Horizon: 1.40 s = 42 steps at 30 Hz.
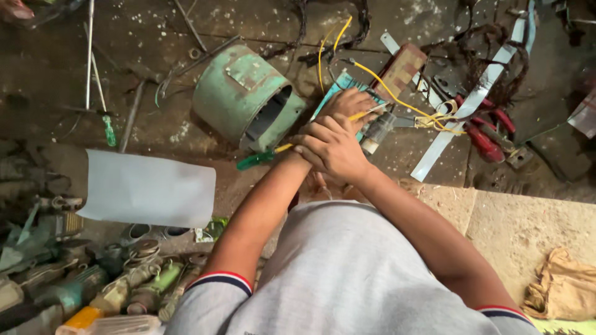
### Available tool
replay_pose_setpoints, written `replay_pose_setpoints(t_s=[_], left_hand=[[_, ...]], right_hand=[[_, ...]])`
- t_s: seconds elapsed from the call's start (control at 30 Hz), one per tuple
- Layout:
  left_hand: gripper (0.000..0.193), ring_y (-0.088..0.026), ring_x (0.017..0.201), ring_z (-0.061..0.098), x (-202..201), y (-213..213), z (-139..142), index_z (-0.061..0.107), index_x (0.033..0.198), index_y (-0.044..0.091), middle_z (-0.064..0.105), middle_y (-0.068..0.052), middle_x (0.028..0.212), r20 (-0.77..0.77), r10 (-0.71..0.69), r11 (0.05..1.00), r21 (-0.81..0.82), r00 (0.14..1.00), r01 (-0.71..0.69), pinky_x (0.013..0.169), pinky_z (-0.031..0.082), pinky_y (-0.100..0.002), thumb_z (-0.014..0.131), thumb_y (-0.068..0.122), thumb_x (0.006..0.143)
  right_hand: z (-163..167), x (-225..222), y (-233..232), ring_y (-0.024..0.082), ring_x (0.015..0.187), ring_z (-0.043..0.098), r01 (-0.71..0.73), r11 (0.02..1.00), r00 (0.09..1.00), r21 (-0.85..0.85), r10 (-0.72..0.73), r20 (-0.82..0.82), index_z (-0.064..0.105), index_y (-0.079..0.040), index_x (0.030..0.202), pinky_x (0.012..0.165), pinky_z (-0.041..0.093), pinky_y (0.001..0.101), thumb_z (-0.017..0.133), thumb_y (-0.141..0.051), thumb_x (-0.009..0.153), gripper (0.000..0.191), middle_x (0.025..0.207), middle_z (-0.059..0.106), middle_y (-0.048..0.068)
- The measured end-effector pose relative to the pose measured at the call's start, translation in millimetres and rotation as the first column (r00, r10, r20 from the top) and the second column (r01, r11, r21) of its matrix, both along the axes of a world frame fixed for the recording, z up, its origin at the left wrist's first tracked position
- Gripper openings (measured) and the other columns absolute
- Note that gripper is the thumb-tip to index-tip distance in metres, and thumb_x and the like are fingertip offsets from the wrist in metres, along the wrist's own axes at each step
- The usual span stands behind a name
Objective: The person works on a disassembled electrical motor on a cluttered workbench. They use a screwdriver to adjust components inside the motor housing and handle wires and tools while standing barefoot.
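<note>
My left hand point(351, 102) reaches forward and presses its curled fingers on a teal flat box point(340, 82) on the dirty floor. My right hand point(332, 147) lies across my left wrist and grips a screwdriver with a green handle point(254, 160) and a yellow shaft. The shaft runs under both hands toward a small grey cylindrical part point(376, 131). Yellow wires point(397, 96) loop from that part past the box. A worn green metal motor housing point(245, 99) lies on its side just left of my hands.
A white sheet point(149, 189) lies at the left, above a pile of old tools and parts point(93, 279). Red-handled pliers point(490, 133) and a long metal strip point(462, 115) lie at the right. A second green screwdriver point(108, 130) and thin rods are far left. A tan cloth point(562, 285) sits bottom right.
</note>
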<state>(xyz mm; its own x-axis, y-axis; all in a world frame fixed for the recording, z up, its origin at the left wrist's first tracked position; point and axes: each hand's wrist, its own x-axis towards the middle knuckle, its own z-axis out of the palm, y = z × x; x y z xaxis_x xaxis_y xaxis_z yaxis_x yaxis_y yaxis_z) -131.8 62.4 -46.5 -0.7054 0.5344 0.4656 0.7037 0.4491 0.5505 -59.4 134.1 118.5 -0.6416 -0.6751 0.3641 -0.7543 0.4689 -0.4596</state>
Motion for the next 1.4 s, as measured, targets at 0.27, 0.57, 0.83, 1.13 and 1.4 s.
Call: replay_pose_setpoints(t_s=[0.27,0.57,0.83,1.13,1.4], left_hand=[[0.021,-0.026,0.103,0.060,-1.7,-4.3,1.6,0.071,0.110,0.017,0.067,-0.002,0.107,0.074,0.009,0.999,0.031,0.997,-0.011,0.090,0.049,-0.038,0.069,0.026,0.091],[0.019,-0.026,0.102,0.063,0.8,-9.5,44.5,0.070,0.114,0.011,0.069,-0.006,0.106,0.026,-0.022,1.000,0.022,0.999,0.022,0.095,0.050,-0.040,0.070,0.021,0.097],[0.016,-0.028,0.100,0.064,4.3,-14.5,76.7,0.073,0.104,0.009,0.071,-0.005,0.103,0.098,-0.019,0.990,0.141,0.995,0.005,0.094,0.049,-0.041,0.074,0.018,0.090],[0.015,-0.028,0.101,0.065,9.4,-21.4,83.3,0.074,0.103,0.009,0.073,-0.005,0.104,0.121,-0.003,0.992,0.129,0.993,-0.013,0.093,0.050,-0.040,0.075,0.017,0.091],[0.015,-0.028,0.100,0.065,7.3,-22.4,84.2,0.073,0.102,0.010,0.073,-0.005,0.104,0.086,0.017,0.995,0.101,0.996,-0.025,0.091,0.051,-0.040,0.075,0.015,0.088]], right_hand=[[-3.3,1.2,5.5,0.026,0.099,0.053,0.101,0.994,0.994,0.039,-0.099,-0.046,0.075,-0.018,0.115,0.088,0.040,0.0412,0.072,-0.036,0.095,0.027,0.106,0.061,0.003],[15.1,-3.5,92.8,0.028,0.096,0.061,0.494,0.832,0.846,-0.254,-0.392,0.361,0.065,-0.007,0.107,0.086,0.049,0.0410,0.051,-0.013,0.104,0.016,0.103,0.063,0.006],[122.8,15.1,144.1,0.018,0.054,0.050,0.419,0.290,0.863,-0.861,0.168,0.476,0.056,-0.007,0.114,0.051,0.041,0.0293,0.054,-0.055,0.110,0.049,0.080,0.059,0.010],[221.3,91.0,103.5,0.023,0.059,0.058,-0.319,0.684,0.826,-0.655,0.540,0.161,0.053,-0.006,0.084,0.055,0.053,0.0370,0.065,-0.039,0.101,0.039,0.082,0.056,0.008],[212.1,98.9,113.9,0.023,0.063,0.059,-0.384,0.626,0.785,-0.679,0.608,0.116,0.054,-0.005,0.092,0.058,0.053,0.0359,0.063,-0.035,0.103,0.033,0.087,0.058,0.009]])
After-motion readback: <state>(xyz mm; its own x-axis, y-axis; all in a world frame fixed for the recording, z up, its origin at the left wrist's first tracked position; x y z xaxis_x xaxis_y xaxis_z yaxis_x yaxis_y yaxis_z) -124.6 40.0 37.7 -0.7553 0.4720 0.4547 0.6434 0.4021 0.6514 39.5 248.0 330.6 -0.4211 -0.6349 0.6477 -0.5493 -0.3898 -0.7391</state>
